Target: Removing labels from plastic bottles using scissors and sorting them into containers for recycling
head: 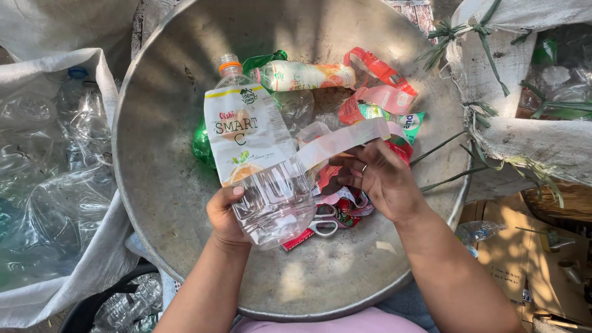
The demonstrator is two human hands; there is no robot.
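Note:
My left hand (226, 213) grips the base of a clear plastic bottle (276, 191) with an orange neck ring, held over a large metal basin (160, 185). A white and yellow label (246, 132) is partly peeled off the bottle. My right hand (382, 179) pinches the loose strip of that label (345, 139) and holds it out to the right. Below the hands lie scissors (325, 222) with white handles among torn labels.
In the basin lie another labelled bottle (305, 75), a green bottle (202, 145) and red, pink and green label scraps (379, 92). A white sack of clear bottles (49, 160) stands left, another sack (530, 80) right. Cardboard (536, 259) lies lower right.

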